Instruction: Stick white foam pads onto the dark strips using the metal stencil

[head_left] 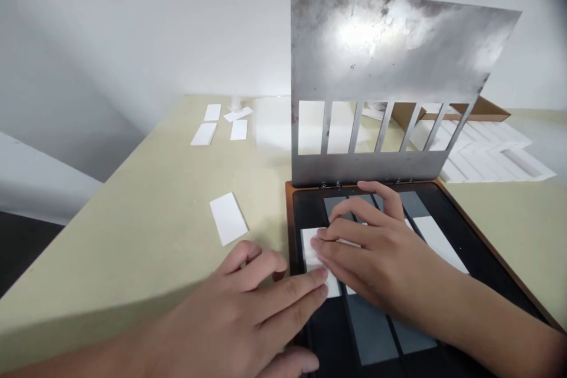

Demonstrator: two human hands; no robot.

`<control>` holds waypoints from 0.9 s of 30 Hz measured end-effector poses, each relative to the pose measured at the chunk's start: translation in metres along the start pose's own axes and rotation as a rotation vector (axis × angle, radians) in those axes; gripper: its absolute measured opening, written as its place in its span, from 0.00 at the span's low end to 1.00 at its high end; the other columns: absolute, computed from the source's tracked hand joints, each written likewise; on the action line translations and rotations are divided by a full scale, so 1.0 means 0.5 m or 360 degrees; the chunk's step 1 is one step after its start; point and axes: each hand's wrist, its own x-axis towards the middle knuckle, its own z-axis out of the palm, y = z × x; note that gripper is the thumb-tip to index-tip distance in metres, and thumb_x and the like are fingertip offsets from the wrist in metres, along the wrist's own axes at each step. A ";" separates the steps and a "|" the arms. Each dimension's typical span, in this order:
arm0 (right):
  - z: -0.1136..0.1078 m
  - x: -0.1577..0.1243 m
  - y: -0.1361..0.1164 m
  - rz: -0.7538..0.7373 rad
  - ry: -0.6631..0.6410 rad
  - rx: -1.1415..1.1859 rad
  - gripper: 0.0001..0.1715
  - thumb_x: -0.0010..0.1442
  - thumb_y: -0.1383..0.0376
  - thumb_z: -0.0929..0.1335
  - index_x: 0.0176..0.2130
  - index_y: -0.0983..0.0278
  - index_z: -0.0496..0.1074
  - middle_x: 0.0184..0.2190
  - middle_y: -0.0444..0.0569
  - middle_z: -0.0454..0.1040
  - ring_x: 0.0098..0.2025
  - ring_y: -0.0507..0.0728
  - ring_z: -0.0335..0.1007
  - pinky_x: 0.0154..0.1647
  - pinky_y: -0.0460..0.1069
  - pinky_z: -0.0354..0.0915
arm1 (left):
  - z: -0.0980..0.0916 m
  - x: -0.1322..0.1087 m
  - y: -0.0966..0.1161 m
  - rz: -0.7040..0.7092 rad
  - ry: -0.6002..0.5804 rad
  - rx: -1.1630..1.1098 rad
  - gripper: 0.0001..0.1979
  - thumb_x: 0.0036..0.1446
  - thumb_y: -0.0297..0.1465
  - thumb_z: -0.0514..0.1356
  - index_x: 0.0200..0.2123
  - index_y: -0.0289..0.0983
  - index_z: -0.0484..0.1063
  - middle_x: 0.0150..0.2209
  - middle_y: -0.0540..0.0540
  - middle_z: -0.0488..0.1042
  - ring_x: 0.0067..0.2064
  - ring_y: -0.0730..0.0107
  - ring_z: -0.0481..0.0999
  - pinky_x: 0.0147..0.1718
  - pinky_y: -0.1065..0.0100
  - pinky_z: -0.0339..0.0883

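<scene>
Against a white wall, your left hand and right hand lie open, not gripping, fingers flat on a white card in the black tray. Five loose cards sit on the beige table from 10 to 11 o'clock; a hinged steel stencil stands at 12, along the tray's far edge

Your right hand and left hand hide most of the white cards on the black tray; how many lie beneath cannot be told. At 1 o'clock, the steel plate partly screens a cardboard box. At 11 o'clock, a small clear object sits washed out, too small to identify. Your left forearm runs out of frame at 7 o'clock, the tray's near end at 6 o'clock.
</scene>
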 end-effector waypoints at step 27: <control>-0.049 0.006 -0.013 0.0036 -0.0236 0.0405 0.14 0.74 0.63 0.68 0.35 0.60 0.78 0.31 0.40 0.80 0.46 0.56 0.72 0.74 0.65 0.41 | -0.006 0.006 -0.031 0.0023 -0.0094 -0.0124 0.16 0.73 0.37 0.61 0.60 0.42 0.77 0.67 0.32 0.68 0.70 0.45 0.65 0.68 0.43 0.56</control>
